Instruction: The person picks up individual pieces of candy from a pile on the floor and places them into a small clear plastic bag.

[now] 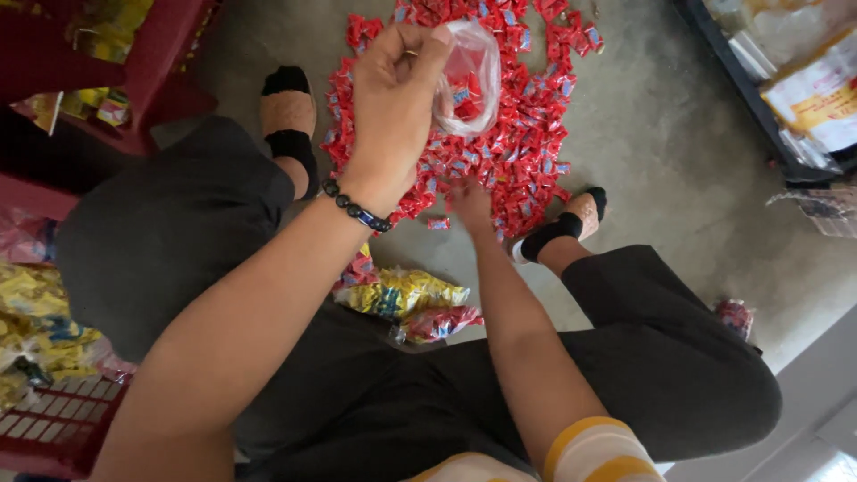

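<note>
Looking down: I see a concrete floor (678,170).
Candy pile: red wrapped sweets (527,134) spread between my feet.
Left hand (397,98): pinching a clear plastic bag (469,76) above the pile.
Right hand (470,203): on the sweets; grip unclear.

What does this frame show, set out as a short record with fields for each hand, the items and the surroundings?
Setting: person seated, looking down at a concrete floor
Left hand: raised, its grip closed on a clear plastic bag with a few red sweets inside
Right hand: lowered to the edge of the pile of red wrapped sweets on the floor
Wrist: dark bead bracelet on the left
Between the knees: yellow packet and red packet
At left: red plastic furniture, more yellow packets
</note>
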